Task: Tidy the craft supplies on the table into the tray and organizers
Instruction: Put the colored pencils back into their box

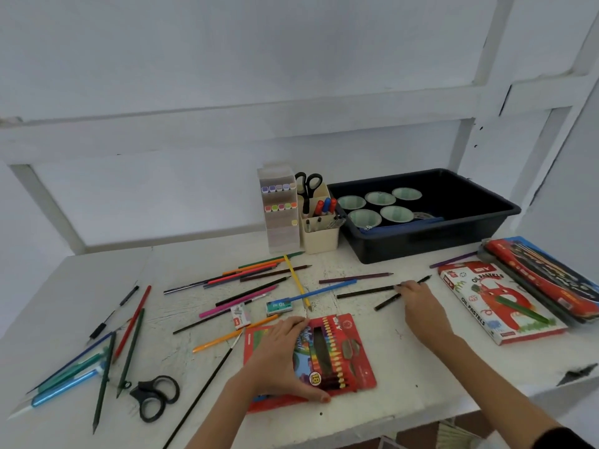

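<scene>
**While pencils lay loose, gathering had begun**

As coloured pencils point(238, 301) lay scattered over the table point(405, 367), the left hand point(282, 358) pressed flat, fingers straight, on the red pencil pack point(343, 351). The right hand point(418, 299) pinched a slim dark pencil point(366, 291), which probably needed lifting to the organizer point(319, 241) or tray point(421, 247) behind

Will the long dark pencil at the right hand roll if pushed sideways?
Probably it rolls a little: the long dark pencil looks slim and lies flat on the white table. It likely feels light and stiff.
</scene>
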